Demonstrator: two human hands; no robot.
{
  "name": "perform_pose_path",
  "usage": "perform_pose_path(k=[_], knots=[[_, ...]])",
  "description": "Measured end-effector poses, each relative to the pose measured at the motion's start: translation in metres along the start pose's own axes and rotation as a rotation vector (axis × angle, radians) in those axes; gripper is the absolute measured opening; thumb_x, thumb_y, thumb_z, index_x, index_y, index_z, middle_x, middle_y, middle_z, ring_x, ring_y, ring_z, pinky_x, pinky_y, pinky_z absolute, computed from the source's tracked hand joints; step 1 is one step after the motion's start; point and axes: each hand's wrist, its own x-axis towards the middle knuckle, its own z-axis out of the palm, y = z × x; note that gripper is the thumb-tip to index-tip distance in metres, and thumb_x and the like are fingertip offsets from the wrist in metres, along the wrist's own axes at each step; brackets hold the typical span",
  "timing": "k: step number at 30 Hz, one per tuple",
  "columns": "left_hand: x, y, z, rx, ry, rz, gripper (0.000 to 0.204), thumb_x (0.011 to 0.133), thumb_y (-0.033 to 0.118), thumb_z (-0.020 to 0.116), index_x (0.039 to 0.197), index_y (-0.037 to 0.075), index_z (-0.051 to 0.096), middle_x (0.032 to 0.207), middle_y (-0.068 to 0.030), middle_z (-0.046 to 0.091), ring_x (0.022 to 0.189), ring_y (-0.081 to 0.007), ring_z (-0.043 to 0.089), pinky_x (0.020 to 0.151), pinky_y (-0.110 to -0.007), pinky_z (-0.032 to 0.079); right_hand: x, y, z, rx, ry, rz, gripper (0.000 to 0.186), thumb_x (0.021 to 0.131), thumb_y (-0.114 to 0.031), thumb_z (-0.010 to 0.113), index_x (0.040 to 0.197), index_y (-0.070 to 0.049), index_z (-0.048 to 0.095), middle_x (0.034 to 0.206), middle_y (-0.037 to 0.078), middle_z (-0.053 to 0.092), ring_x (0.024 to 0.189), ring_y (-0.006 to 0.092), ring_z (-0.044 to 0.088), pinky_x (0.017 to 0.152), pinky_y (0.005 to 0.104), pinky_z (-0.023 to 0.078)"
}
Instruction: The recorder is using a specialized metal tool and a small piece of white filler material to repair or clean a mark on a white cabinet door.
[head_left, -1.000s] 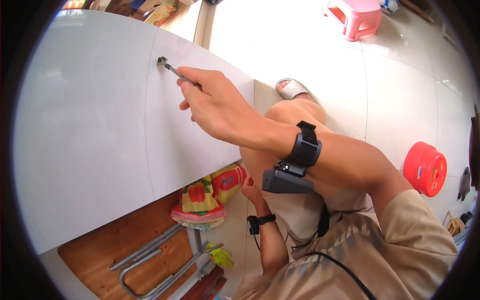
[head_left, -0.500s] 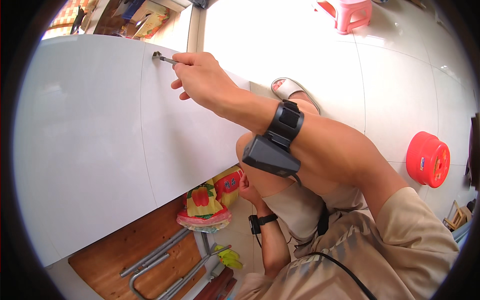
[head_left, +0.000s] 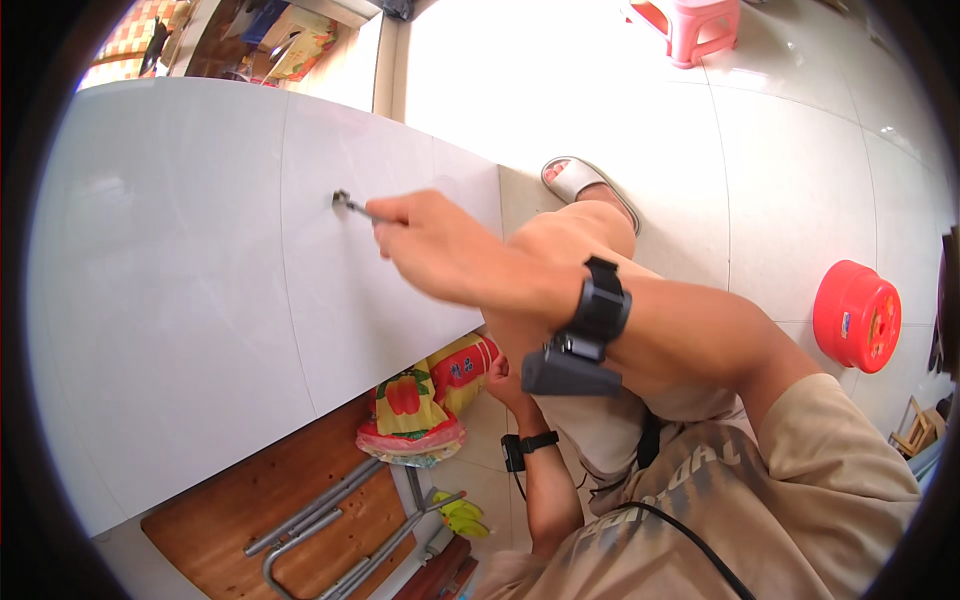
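Observation:
My right hand is closed round the thin grey handle of a small tool with a short dark metal head; its exact kind I cannot make out. That head is at the white glossy surface, just right of a thin seam; whether it touches, I cannot tell. My left hand is low beside my knee, fingers curled, next to a red and yellow bag; part of it is hidden, and so is anything inside it.
Under the white surface's edge lie a yellow bag with a red pepper picture and a wooden board with metal tubes. A red round stool stands at the right, a pink stool at the far side.
My right hand has brought the tool nearer to me and a little rightward, away from the white surface's far edge. My left hand stays beside the bag, nearly unmoved.

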Motion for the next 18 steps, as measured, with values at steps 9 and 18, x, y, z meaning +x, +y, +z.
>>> perform_pose_path(k=[9,18], knots=[[-0.009,0.014,0.006,0.039,-0.024,0.008,0.022,0.089,-0.001,0.073,0.109,-0.008,0.07,0.101,-0.012,0.075,0.087,-0.0152,0.072,0.079,-0.027,0.057,0.011,-0.009,-0.002,0.009,0.102,-0.057,0.04,0.099,-0.017,0.045,0.128,0.006,0.06,0.085,0.007,0.062,0.073,0.014,0.054,0.07,0.0332,0.046],[-0.036,0.075,0.037,0.057,-0.002,0.079,0.021,0.09,0.001,0.072,0.108,-0.008,0.07,0.101,-0.0124,0.075,0.086,-0.0149,0.071,0.079,-0.027,0.057,0.003,0.004,0.006,0.124,0.208,-0.259,0.033,0.095,-0.012,0.042,0.105,0.011,0.063,0.071,0.019,0.06,0.063,0.0269,0.055,0.066,0.0439,0.048]])
